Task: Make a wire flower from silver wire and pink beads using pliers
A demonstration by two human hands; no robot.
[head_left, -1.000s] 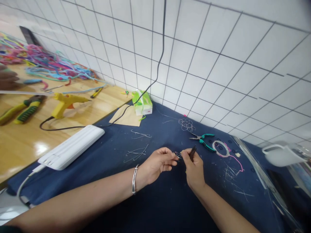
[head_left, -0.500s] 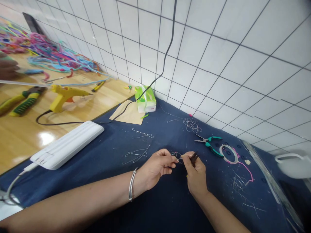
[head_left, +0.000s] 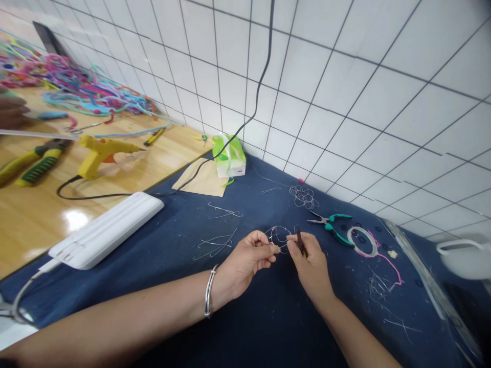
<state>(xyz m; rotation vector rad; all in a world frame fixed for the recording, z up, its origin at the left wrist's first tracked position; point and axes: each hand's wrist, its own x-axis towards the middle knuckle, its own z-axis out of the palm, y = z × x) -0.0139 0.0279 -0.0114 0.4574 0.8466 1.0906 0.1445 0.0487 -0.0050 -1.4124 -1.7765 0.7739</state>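
My left hand (head_left: 255,258) is closed, thumb and fingertips pinching a thin silvery wire piece bent into loops (head_left: 279,234). A tool with a narrow dark tip (head_left: 299,240) sits in my closed right hand (head_left: 311,258), its tip pointing up. A bit of yellow shows lower on that tool, and my palm hides the rest, so its kind is unclear. My right thumb and fingertip are at the right side of the loops. Both hands are over the dark blue cloth (head_left: 245,327).
Cut wires (head_left: 215,244) lie left of my hands. Beyond are a wire flower shape (head_left: 304,197), teal-handled pliers (head_left: 330,221) and a wire spool (head_left: 362,242). A white power bank (head_left: 107,230), yellow glue gun (head_left: 94,158) and tissue pack (head_left: 229,156) stand left. Another person's hand (head_left: 11,108) shows far left.
My right hand has turned, so the dark tool tip now points upward, and has shifted slightly right. More of the wire loops shows between my hands. My left hand has barely moved.
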